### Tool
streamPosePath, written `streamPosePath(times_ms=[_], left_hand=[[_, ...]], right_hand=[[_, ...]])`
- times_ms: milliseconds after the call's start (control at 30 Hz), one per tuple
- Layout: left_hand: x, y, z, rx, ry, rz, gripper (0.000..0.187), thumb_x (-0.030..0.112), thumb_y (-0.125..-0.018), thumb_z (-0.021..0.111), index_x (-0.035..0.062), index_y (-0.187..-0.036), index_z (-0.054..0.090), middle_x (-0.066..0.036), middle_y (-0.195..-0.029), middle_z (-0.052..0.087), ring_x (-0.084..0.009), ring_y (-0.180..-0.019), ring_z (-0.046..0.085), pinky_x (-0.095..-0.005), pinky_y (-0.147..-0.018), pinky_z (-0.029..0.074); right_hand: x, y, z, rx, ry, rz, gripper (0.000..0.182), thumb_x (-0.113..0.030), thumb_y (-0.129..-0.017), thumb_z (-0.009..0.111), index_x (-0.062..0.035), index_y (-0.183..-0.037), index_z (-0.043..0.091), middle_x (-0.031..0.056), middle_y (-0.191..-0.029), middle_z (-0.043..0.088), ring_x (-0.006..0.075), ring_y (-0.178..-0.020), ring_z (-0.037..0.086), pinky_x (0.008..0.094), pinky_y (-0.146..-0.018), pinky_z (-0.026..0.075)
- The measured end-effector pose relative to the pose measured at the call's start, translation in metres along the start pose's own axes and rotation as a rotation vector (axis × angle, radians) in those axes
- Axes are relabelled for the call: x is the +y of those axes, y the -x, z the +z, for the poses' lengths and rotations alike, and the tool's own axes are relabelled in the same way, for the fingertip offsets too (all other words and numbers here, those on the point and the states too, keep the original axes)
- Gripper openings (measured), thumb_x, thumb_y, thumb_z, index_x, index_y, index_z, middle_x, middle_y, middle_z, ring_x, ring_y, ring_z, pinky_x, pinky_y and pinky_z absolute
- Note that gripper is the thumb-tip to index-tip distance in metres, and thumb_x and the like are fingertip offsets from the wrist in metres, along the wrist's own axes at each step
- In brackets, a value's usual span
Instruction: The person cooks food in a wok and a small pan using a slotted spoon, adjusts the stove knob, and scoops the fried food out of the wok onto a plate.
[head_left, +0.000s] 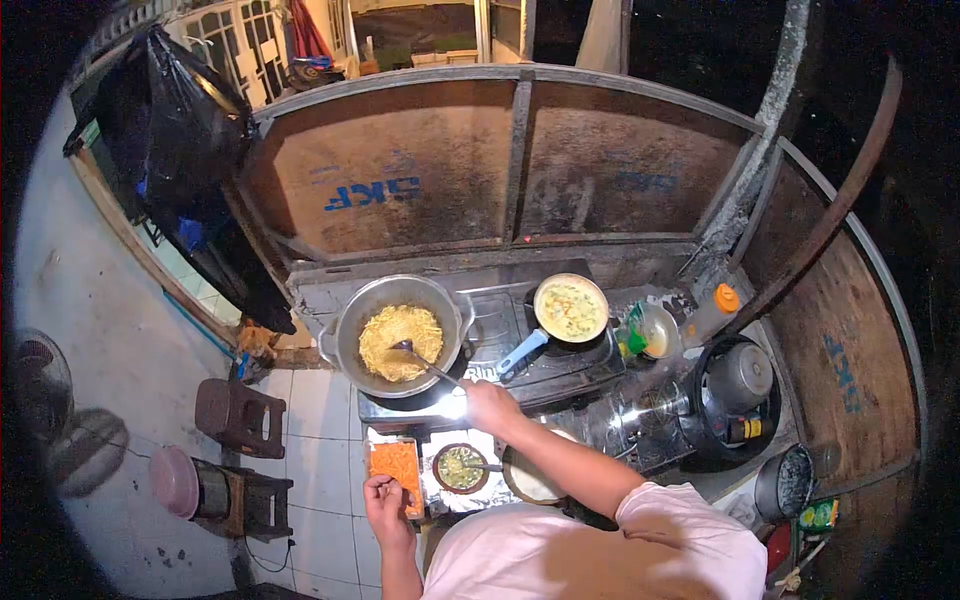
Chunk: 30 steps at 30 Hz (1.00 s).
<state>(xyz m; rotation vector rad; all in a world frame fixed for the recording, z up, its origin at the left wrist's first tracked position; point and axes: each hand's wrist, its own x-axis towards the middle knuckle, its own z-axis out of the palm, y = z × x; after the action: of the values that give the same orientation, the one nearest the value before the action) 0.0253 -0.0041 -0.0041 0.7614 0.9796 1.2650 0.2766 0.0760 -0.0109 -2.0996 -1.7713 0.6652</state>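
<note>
Seen from the head, a person in a pale shirt (590, 560) works at a two-burner stove (490, 322). The right hand (490, 406) has its fingers closed around the handle of a ladle (404, 346), whose dark head rests on yellow, noodle-like strands (398, 325) inside a large metal pot (349, 338) on the left burner. The left hand (387, 502) is at the near edge of a tray of orange shreds (393, 458), fingers curled; whether they pinch anything, I cannot tell. Just right of the shreds is a brown bowl (437, 468) of greenish food with a spoon in it. On the right burner sits a blue-handled frying pan (523, 354) with a pale yellow mixture flecked green. Farther right stands an orange-capped bottle (706, 320); wooden panels (400, 190) rise behind.
</note>
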Motion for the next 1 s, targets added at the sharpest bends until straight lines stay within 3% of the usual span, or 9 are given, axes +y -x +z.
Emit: streamPosePath(times_ms=[200, 300, 467, 833, 1000], left_hand=[[0.001, 0.002, 0.014, -0.014, -0.004, -0.032, 0.024, 0.008, -0.086, 0.059, 0.0070, -0.106, 0.048, -0.001, -0.082, 0.050, -0.0091, -0.065, 0.047, -0.0275, -0.062, 0.045], [-0.001, 0.004, 0.016, -0.019, -0.009, -0.039, 0.023, 0.008, -0.087, 0.059, 0.0061, -0.107, 0.047, -0.002, -0.083, 0.050, -0.0102, -0.067, 0.049, -0.0274, -0.063, 0.045], [-0.007, 0.006, 0.015, -0.056, -0.012, -0.015, 0.023, 0.010, -0.089, 0.060, 0.0060, -0.108, 0.047, -0.002, -0.083, 0.051, -0.0111, -0.070, 0.051, -0.0258, -0.064, 0.045], [0.001, 0.024, 0.013, -0.006, 0.010, 0.026, 0.022, 0.007, -0.089, 0.057, 0.0064, -0.109, 0.048, -0.001, -0.085, 0.052, -0.0108, -0.070, 0.052, -0.0249, -0.063, 0.044], [-0.003, 0.026, 0.005, 0.020, 0.005, 0.045, 0.023, 0.005, -0.089, 0.056, 0.0059, -0.110, 0.048, -0.002, -0.086, 0.052, -0.0119, -0.070, 0.053, -0.0261, -0.063, 0.046]], right_hand=[[0.016, 0.004, 0.013, 0.036, -0.065, -0.036, 0.037, -0.004, -0.078, 0.051, 0.0030, -0.115, 0.053, 0.0271, -0.086, 0.064, 0.0416, -0.083, 0.065, 0.0509, -0.075, 0.052], [0.038, -0.012, 0.028, 0.085, -0.066, -0.063, 0.033, -0.004, -0.078, 0.051, -0.0025, -0.111, 0.056, 0.0235, -0.087, 0.066, 0.0402, -0.083, 0.065, 0.0508, -0.074, 0.051], [0.013, -0.019, -0.021, 0.015, 0.013, 0.095, 0.026, -0.011, -0.079, 0.053, 0.0000, -0.100, 0.063, 0.0235, -0.092, 0.067, 0.0401, -0.089, 0.065, 0.0505, -0.076, 0.052], [-0.018, -0.052, -0.042, -0.098, 0.189, -0.003, 0.024, -0.009, -0.079, 0.053, 0.0006, -0.094, 0.069, 0.0234, -0.099, 0.067, 0.0378, -0.093, 0.066, 0.0460, -0.080, 0.054], [-0.021, -0.041, -0.055, 0.009, 0.145, -0.025, 0.024, -0.009, -0.079, 0.053, 0.0012, -0.093, 0.069, 0.0246, -0.097, 0.067, 0.0390, -0.091, 0.067, 0.0474, -0.080, 0.054]])
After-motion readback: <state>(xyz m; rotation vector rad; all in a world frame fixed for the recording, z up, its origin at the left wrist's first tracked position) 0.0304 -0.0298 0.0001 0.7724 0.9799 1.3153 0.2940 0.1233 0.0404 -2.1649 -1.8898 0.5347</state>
